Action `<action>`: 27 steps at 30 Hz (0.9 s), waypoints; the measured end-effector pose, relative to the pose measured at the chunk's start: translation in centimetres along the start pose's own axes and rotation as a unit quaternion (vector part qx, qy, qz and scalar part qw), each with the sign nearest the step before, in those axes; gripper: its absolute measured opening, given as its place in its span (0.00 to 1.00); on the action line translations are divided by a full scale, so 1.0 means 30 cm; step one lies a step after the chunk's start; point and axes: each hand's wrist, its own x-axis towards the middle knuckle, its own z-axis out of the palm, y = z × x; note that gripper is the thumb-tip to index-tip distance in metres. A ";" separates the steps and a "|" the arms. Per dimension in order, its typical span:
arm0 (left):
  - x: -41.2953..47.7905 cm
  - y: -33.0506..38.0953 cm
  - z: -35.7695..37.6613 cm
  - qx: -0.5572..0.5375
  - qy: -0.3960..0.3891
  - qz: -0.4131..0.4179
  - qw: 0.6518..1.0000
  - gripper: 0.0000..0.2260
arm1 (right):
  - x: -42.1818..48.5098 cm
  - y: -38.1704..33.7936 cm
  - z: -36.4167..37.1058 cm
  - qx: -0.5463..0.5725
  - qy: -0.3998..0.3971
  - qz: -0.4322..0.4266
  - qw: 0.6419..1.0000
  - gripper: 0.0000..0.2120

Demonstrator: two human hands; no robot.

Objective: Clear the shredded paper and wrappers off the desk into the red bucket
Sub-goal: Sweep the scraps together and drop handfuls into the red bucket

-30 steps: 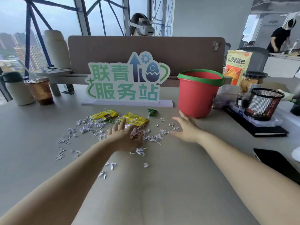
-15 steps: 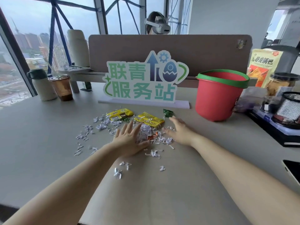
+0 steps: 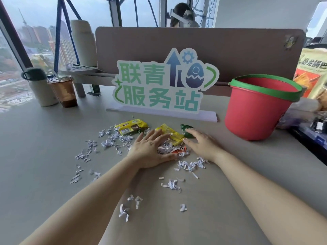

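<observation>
White shredded paper (image 3: 113,142) lies scattered over the grey desk (image 3: 44,147), with a small heap (image 3: 168,149) and an orange wrapper (image 3: 178,151) between my hands. My left hand (image 3: 150,149) lies flat, fingers spread, against the heap's left side. My right hand (image 3: 203,144) lies open on its right, fingertips by a green wrapper (image 3: 184,127). Two yellow wrappers (image 3: 131,127) (image 3: 172,134) lie just beyond. The red bucket (image 3: 260,110) with a green rim stands upright at the right.
A green-and-white sign (image 3: 164,85) stands behind the scraps before a brown partition (image 3: 194,45). An iced drink cup (image 3: 62,91) and a white flask (image 3: 39,87) stand at the left. Snack bags (image 3: 313,73) and dark items crowd the right edge. A person sits behind the partition.
Both hands have slid toward each other, pushing shreds and the orange wrapper into a heap between them. The view has shifted so the bucket sits farther right.
</observation>
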 end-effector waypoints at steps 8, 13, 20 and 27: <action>-0.019 -0.001 -0.001 -0.028 0.076 -0.002 0.997 0.29 | -0.106 0.001 -0.001 0.092 0.022 -0.012 0.995 0.27; -0.043 0.002 0.000 -0.052 0.099 0.003 0.994 0.21 | -0.191 -0.026 0.004 -0.003 0.005 -0.035 0.999 0.44; -0.069 0.013 -0.006 -0.053 0.136 0.015 0.989 0.15 | -0.225 -0.030 0.023 -0.033 0.086 -0.048 0.995 0.32; -0.081 0.027 -0.018 -0.045 0.139 0.013 0.989 0.14 | -0.228 -0.039 0.025 0.035 0.103 -0.047 0.993 0.14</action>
